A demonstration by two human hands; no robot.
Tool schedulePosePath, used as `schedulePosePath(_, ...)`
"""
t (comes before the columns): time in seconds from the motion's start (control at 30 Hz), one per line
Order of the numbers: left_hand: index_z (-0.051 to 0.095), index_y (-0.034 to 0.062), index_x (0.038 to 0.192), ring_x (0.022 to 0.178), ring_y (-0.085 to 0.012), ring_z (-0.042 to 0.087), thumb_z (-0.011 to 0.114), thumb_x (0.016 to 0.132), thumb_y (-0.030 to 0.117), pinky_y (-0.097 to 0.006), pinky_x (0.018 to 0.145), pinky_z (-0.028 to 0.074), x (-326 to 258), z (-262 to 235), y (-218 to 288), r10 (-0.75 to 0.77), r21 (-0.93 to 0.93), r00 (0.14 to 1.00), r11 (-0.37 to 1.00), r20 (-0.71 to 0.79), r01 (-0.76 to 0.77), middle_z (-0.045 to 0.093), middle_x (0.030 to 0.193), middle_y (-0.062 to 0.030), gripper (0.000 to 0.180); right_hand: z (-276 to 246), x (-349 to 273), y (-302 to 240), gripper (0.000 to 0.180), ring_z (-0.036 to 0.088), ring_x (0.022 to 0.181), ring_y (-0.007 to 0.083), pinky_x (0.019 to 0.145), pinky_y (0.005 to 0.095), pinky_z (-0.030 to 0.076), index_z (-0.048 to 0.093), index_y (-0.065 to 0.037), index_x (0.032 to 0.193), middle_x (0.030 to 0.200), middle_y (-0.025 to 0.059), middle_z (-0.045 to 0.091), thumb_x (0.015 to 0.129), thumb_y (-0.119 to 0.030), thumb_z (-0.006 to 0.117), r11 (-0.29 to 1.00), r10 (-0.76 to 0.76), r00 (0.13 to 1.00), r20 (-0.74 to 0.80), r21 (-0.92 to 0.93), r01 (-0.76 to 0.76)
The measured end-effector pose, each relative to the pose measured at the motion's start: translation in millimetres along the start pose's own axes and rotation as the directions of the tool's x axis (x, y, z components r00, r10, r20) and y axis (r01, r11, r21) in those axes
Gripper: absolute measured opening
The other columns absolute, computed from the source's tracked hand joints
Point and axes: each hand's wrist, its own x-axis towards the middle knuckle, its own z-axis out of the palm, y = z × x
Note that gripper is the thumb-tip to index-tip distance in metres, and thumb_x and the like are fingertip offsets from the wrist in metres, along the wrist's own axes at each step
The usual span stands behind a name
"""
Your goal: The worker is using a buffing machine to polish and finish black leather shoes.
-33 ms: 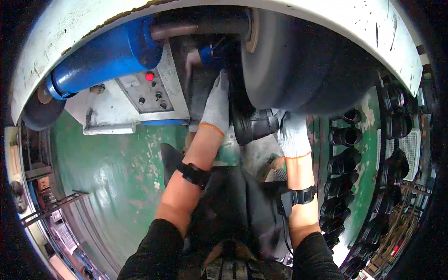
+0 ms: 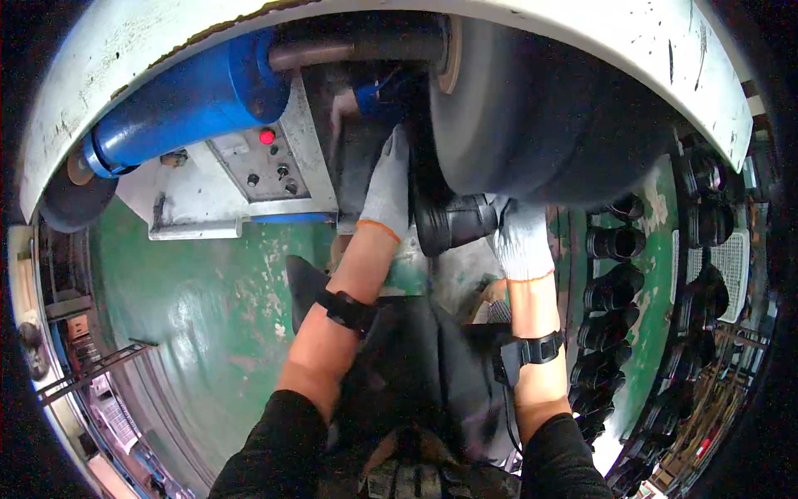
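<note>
A black shoe [image 2: 455, 224] is held up against the underside of a large dark buffing wheel [image 2: 549, 116], whose surface looks smeared as if spinning. My left hand [image 2: 389, 179], in a whitish knit glove with an orange cuff, grips the shoe along its left side; the thumb points up and the other fingers are mostly hidden. On the shoe's right side my right hand [image 2: 522, 237], gloved the same way, closes on it just below the wheel, its fingertips out of sight behind the shoe and wheel. Part of the shoe disappears in the dark beside the wheel.
A curved white hood [image 2: 731, 116] arches over the wheel. At left are a blue shaft housing [image 2: 183, 104], a smaller dark wheel [image 2: 79, 200] and a control panel [image 2: 270, 162] with a red button. Rows of black shoes [image 2: 615, 287] stand at right above green floor [image 2: 199, 308].
</note>
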Motion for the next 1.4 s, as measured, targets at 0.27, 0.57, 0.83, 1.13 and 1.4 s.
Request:
schedulePosePath(0.27, 0.047, -0.0008, 0.134, 0.116, -0.0243, 0.055, 0.035, 0.101, 0.050, -0.033, 0.100, 0.041, -25.5, 29.5, 29.3, -0.121, -0.284, 0.973, 0.943, 0.198, 0.175, 0.058, 0.126, -0.0149, 0.061, -14.9, 3.2, -25.1, 0.019, 0.063, 0.072, 0.0274, 0.063, 0.0427, 0.050, 0.069, -0.005, 0.084, 0.090, 0.0205, 0.064, 0.072, -0.019, 0.062, 0.864, -0.245, 0.955, 0.165, -0.410, 0.293)
schedulePosePath(0.57, 0.062, -0.0027, 0.113, 0.086, -0.0215, 0.061, 0.030, 0.099, 0.062, -0.032, 0.089, 0.046, -20.6, 42.6, 30.5, -0.435, -0.132, 0.872, 0.900, -0.225, 0.415, 0.066, 0.096, -0.0123, 0.073, -25.9, 8.6, -18.6, 0.032, 0.065, 0.077, 0.0331, 0.066, 0.0455, 0.053, 0.066, -0.003, 0.098, 0.096, 0.0212, 0.065, 0.069, -0.015, 0.061, 0.994, -0.043, 0.999, -0.005, -0.105, 0.042)
schedulePosePath(0.83, 0.036, -0.0037, 0.144, 0.124, -0.0206, 0.048, 0.026, 0.103, 0.054, -0.029, 0.108, 0.032, -22.2, 34.1, 22.3, -0.246, 0.273, 0.969, 0.930, -0.040, 0.247, 0.051, 0.138, -0.0160, 0.071, -20.5, 7.5, -8.0, 0.030, 0.063, 0.096, 0.0381, 0.084, 0.0449, 0.051, 0.064, -0.002, 0.110, 0.108, 0.0225, 0.065, 0.083, -0.013, 0.056, 0.997, 0.023, 0.991, -0.132, 0.070, -0.014)
schedulePosePath(1.13, 0.038, 0.0003, 0.146, 0.128, -0.0205, 0.046, 0.032, 0.104, 0.047, -0.029, 0.109, 0.031, -28.4, 45.6, 53.4, -0.242, 0.278, 0.946, 0.914, -0.213, 0.297, 0.048, 0.143, -0.0115, 0.063, 7.0, 1.7, 14.1, 0.031, 0.055, 0.111, 0.0371, 0.098, 0.0425, 0.044, 0.058, -0.001, 0.119, 0.121, 0.0201, 0.060, 0.091, -0.012, 0.053, 0.976, 0.058, 0.998, -0.013, 0.211, -0.053)
schedulePosePath(1.4, 0.045, -0.0002, 0.139, 0.124, -0.0199, 0.050, 0.041, 0.103, 0.034, -0.030, 0.108, 0.035, -28.8, 27.6, 25.2, -0.124, 0.096, 0.979, 0.989, 0.161, 0.109, 0.052, 0.138, -0.0120, 0.050, 12.4, 4.9, 21.8, 0.036, 0.051, 0.120, 0.0325, 0.105, 0.0404, 0.040, 0.050, -0.001, 0.128, 0.132, 0.0169, 0.053, 0.095, -0.013, 0.050, 0.986, 0.057, 0.998, -0.008, 0.160, -0.055)
